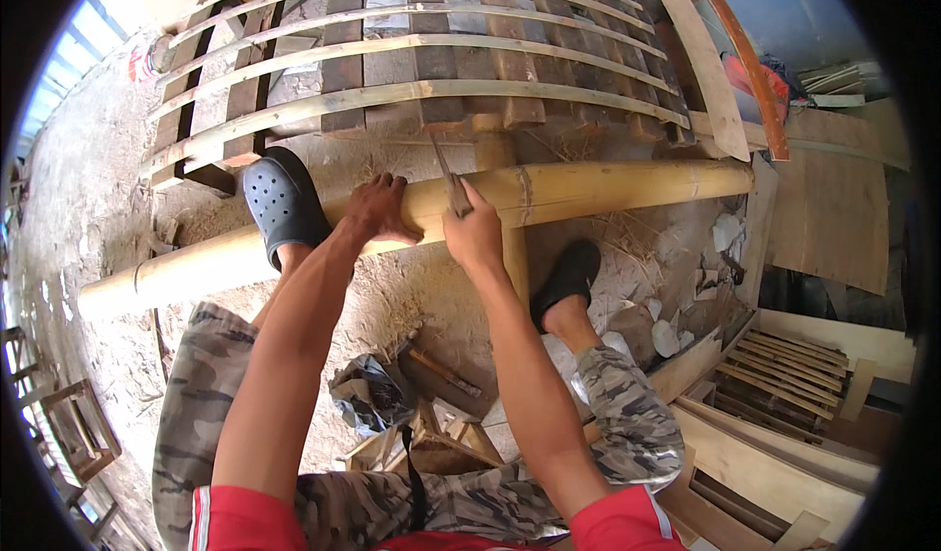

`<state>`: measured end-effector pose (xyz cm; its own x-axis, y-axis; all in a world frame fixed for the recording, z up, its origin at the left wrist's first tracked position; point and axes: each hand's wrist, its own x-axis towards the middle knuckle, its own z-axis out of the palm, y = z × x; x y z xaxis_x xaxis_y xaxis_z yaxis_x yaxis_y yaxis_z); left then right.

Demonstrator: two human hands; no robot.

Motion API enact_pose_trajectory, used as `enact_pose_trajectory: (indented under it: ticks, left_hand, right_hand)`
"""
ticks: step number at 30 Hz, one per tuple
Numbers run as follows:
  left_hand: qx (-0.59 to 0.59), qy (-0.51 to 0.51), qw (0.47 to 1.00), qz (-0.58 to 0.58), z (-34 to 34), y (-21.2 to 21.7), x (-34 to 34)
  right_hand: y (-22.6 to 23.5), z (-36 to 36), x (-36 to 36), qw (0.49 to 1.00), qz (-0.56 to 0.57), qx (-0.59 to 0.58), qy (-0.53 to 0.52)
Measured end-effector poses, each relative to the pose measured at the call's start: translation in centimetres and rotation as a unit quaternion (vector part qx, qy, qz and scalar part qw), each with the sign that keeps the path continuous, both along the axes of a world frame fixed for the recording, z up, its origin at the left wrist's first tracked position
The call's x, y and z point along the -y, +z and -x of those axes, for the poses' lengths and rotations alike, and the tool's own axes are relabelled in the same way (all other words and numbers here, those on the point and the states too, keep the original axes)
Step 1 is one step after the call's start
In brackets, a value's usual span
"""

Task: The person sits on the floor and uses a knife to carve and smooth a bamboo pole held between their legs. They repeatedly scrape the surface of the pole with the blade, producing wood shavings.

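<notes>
A thick yellow bamboo pole (pixel 627 186) lies crosswise in front of me, resting over a second bamboo piece (pixel 515 257) that runs beneath it. My left hand (pixel 380 208) grips the pole from above, its fingers on the far side and the thumb apart on the near side. My right hand (pixel 474 229) is closed round the handle of a thin-bladed hand tool (pixel 455 184), held at the pole just right of my left hand. Its blade points away from me and shows nearly edge-on, so I cannot tell its exact kind. My left foot, in a dark clog (pixel 284 203), presses on the pole.
Beyond the pole stands a rack of bamboo strips (pixel 421 90) over dark wooden slats. Near my legs lie a hammer (pixel 443 370), a black plastic bag (pixel 372 394) and a small wooden stand (pixel 441 443). Slatted woodwork (pixel 784 370) and boards (pixel 833 208) fill the right side.
</notes>
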<state>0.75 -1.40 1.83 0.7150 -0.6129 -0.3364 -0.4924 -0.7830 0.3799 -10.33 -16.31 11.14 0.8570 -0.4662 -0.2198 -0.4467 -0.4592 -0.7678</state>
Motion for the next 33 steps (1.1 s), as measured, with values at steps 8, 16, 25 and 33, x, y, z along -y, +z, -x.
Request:
enact_pose_trajectory:
  ticks: [8, 16, 25, 33]
  left_hand:
    - [0.115, 0.029, 0.993, 0.018, 5.9, -1.5, -2.4]
    - [0.116, 0.038, 0.992, 0.033, 3.5, -1.3, -2.3]
    - [0.064, 0.035, 0.997, -0.004, 2.2, 0.0, -1.7]
    - [0.048, 0.027, 0.998, 0.021, 3.6, -0.3, -2.3]
  right_hand:
    - [5.7, 18.7, -3.4, 0.997, -0.038, 0.056, 0.025]
    - [3.6, 14.9, -3.1, 0.992, -0.008, 0.126, 0.019]
    - [0.5, 6.3, -2.3, 0.999, -0.029, 0.006, -0.015]
    - [-2.4, 13.4, -1.1, 0.989, -0.119, 0.065, 0.063]
